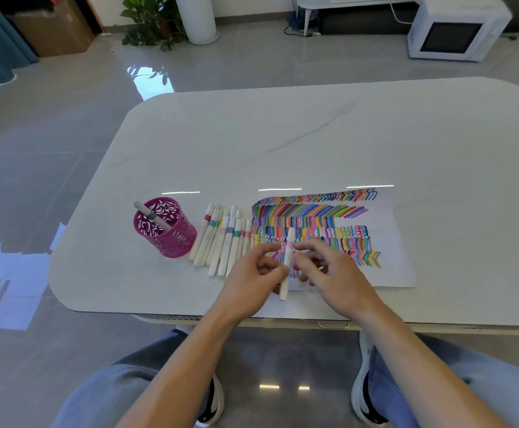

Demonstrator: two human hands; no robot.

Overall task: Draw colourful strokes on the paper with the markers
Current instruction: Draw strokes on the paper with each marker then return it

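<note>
A white marker with a pink band (287, 261) stands nearly upright above the near left part of the paper (388, 267). My left hand (253, 279) grips its lower half. My right hand (329, 270) pinches it near the pink band from the right side. The paper lies on the white table (282, 143) and is covered with rows of colourful strokes (310, 220). A row of several white markers (221, 242) with coloured bands lies flat just left of the paper.
A pink perforated pen cup (165, 231) stands left of the marker row, holding one grey-banded marker (153, 216). The table's near edge is just below my hands. Beyond the table are a white microwave (456, 29), a plant (150, 20) and a cardboard box (54, 29) on the floor.
</note>
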